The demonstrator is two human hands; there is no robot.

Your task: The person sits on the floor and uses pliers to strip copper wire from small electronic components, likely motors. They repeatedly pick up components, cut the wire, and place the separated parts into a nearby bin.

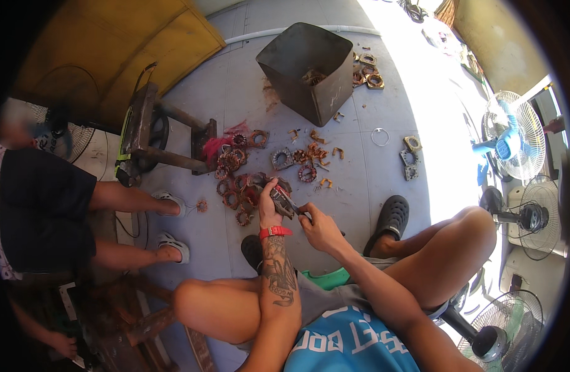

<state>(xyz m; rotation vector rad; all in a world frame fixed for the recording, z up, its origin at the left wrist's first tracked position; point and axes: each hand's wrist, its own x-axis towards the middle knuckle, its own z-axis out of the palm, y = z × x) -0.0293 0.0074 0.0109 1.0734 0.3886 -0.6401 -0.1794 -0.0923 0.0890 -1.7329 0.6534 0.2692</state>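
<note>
While my left hand (271, 199) clamps the part (285, 208) just right of the coils (240, 181), my right hand (322, 229) grips a tool (303, 214) at it; I judge I'm working it loose or trimming it, which next calls for a steady hold.

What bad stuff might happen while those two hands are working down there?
The right hand holds a dark-handled tool close to the piece in the left hand. If the tool slipped, it might jab the left hand's fingers.

A small wire-wound ring lies on the floor near the other person's pale clog. They could step on it and maybe stumble.
</note>
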